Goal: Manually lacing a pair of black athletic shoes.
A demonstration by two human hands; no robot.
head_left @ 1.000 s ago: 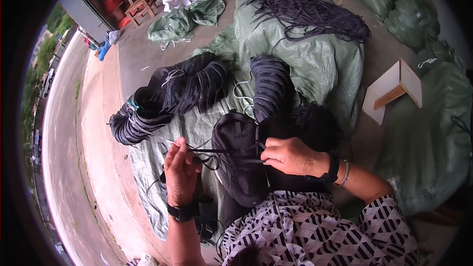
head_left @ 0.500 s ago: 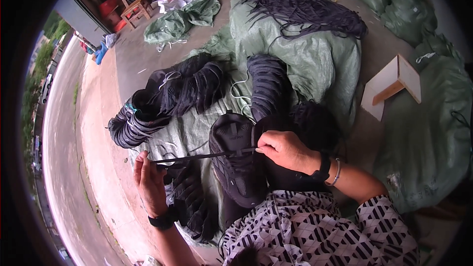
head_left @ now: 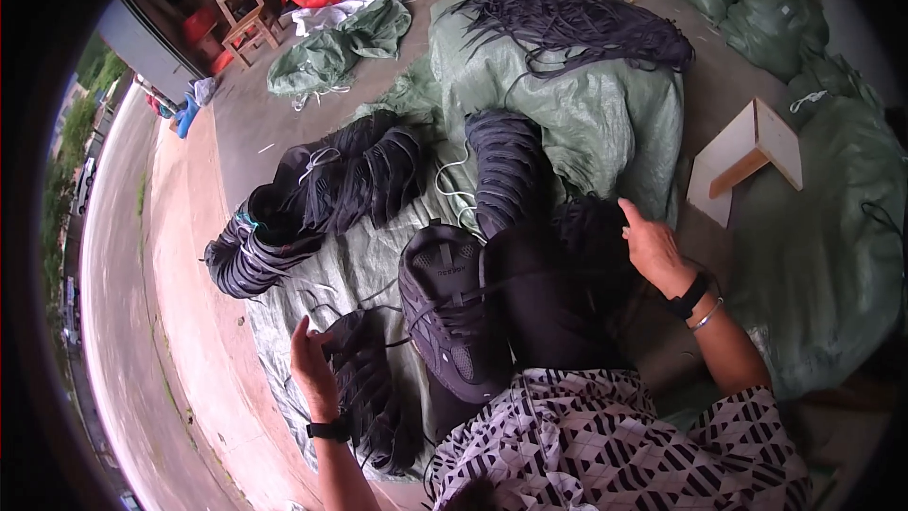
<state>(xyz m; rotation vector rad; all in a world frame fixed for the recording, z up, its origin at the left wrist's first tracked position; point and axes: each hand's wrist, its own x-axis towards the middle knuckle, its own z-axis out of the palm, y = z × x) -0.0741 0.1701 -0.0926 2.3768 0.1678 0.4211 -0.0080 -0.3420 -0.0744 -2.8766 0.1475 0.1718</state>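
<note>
A black lace-up shoe (head_left: 454,322) rests on my lap, toe toward me, its tongue upright. Dark shoelace strands run out from it to both sides. My left hand (head_left: 314,374) is left of the shoe, fingers curled and thumb raised; one strand leads toward it. Out to the right, my right hand (head_left: 656,248) has its fingers curled round the other strand, which crosses over my dark trouser leg. What lies inside each palm is partly hidden. Beside my left hand lies a row of dark shoe parts (head_left: 364,388).
More stacked dark shoe parts (head_left: 355,175) lie on a green woven sheet (head_left: 364,260), with another stack (head_left: 511,166) ahead. Dark laces (head_left: 586,24) heap on a green sack (head_left: 605,104). A wooden board piece (head_left: 752,156) and full sacks (head_left: 818,255) are at right; a chair (head_left: 248,19) stands far left.
Both hands have moved apart from the shoe; my right hand swung right and forward, my left hand shifted slightly right and down. The strap-like lace stretched across the shoe now lies as loose strands.
</note>
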